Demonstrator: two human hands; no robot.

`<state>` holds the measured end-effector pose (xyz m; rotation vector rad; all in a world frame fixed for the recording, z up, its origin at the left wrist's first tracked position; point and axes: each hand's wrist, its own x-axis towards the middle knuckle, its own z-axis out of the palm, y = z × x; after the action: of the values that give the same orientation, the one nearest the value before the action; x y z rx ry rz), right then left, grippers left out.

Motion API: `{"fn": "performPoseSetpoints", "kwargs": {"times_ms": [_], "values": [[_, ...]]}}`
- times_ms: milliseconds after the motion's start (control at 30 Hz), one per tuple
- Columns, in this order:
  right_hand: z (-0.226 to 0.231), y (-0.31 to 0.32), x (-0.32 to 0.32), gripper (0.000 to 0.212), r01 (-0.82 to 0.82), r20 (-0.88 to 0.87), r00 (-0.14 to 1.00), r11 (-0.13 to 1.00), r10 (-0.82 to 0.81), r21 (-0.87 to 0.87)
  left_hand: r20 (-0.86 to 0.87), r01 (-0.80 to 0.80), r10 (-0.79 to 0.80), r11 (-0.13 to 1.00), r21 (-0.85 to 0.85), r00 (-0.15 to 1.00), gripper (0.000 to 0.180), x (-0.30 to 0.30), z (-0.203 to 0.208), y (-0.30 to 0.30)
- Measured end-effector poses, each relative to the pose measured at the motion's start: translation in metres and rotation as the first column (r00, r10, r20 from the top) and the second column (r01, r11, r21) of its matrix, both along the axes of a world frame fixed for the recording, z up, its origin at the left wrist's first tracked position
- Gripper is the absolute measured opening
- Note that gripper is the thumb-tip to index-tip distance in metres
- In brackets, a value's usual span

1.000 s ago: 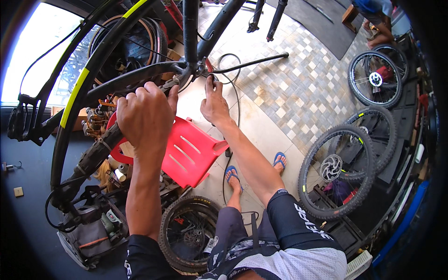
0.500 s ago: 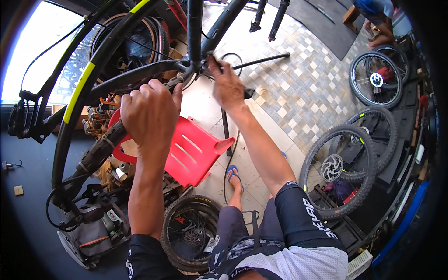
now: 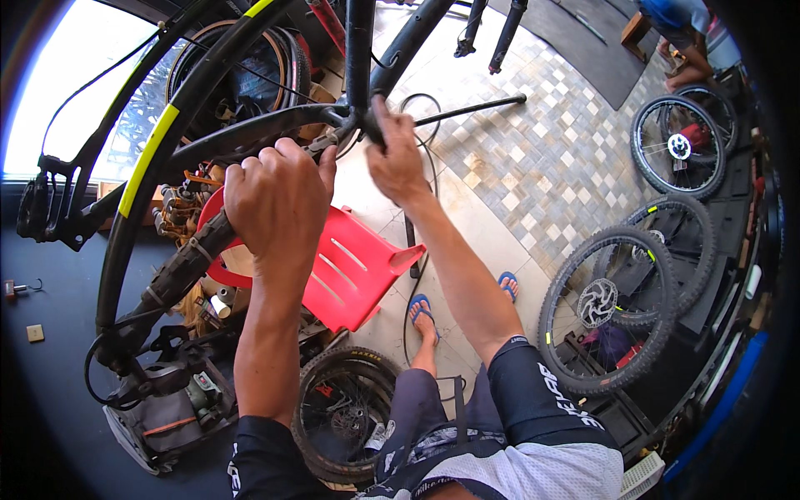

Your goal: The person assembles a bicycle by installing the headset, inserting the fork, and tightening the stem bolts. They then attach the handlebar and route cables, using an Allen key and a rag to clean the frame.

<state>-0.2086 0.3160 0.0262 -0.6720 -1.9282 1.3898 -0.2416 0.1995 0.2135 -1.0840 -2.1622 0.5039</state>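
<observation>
A black bike frame [image 3: 250,133] with yellow-green bands hangs across the upper left. My left hand [image 3: 279,200] is closed around one of its lower tubes, a chainstay [image 3: 183,267] with dark wrapping on it. My right hand [image 3: 396,162] is at the junction of the frame tubes, the bottom bracket area, and slightly blurred by motion. Its fingers are curled around something dark beside the tube, which I cannot make out. My left hand and wrist hide part of the chainstay.
Below the frame stands a red plastic chair [image 3: 350,271]. A tyred wheel [image 3: 346,408] lies near my legs, and a grey bag [image 3: 171,417] is at lower left. Several wheels [image 3: 604,308] stand along the right side. Another person [image 3: 687,42] sits at the far right.
My right hand has shifted slightly down at the frame junction. My left hand keeps its hold. The whole view has shifted a little, and my right foot has come into sight.
</observation>
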Motion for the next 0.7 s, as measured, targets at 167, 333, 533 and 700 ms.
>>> {"fn": "performPoseSetpoints", "kwargs": {"times_ms": [167, 333, 533, 700], "values": [[-0.007, -0.06, -0.011, 0.081, 0.007, -0.033, 0.999, 0.978, -0.014, -0.207, 0.064, -0.041, 0.041, 0.999, -0.001, 0.997, 0.051, 0.003, 0.002, 0.001], [-0.019, -0.087, 0.004, 0.073, -0.092, 0.079, 0.988, 0.929, 0.129, -0.359, 0.013, -0.008, 0.008, 1.0, -0.002, 1.0, 0.046, -0.001, 0.003, 0.001], [-0.006, -0.063, 0.004, 0.073, 0.077, 0.063, 0.995, 0.993, -0.071, -0.087, 0.009, 0.001, -0.001, 1.0, 0.012, 1.0, 0.046, -0.001, -0.004, -0.002], [0.01, -0.048, 0.031, 0.063, 0.027, 0.126, 0.992, 0.996, -0.016, -0.089, 0.039, -0.023, 0.024, 1.0, -0.015, 0.999, 0.046, -0.001, 0.001, 0.001]]}}
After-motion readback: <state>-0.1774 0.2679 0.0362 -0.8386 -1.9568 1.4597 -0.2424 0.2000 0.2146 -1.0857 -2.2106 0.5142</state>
